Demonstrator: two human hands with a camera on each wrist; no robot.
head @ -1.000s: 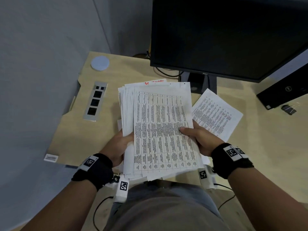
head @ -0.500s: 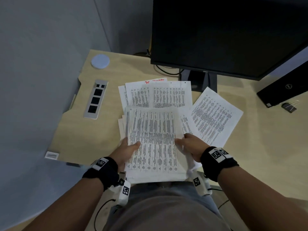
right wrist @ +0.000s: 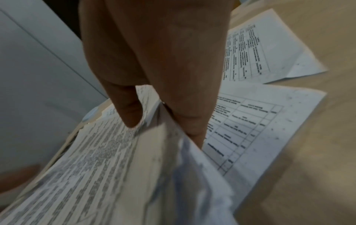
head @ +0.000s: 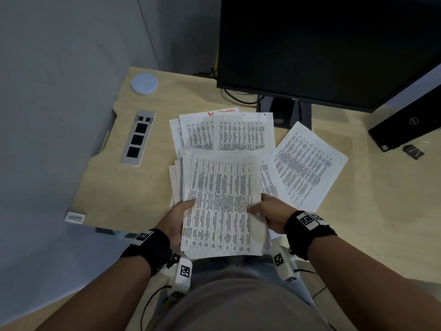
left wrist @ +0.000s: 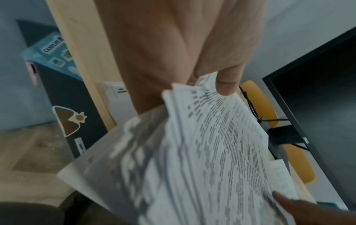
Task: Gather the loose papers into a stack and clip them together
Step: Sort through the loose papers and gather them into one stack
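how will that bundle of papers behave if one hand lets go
Probably floppy: the bundle of papers is thin sheets held by the left hand and right hand. Its edges look uneven, so sheets may slide apart.

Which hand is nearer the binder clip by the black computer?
Right. The right hand grips the stack's right edge, on the binder clip's side; the left hand grips the far left edge.

Office desk: wood-grain desk (head: 133,187); black monitor (head: 322,44); built-in socket strip (head: 137,137); printed sheets (head: 307,163).
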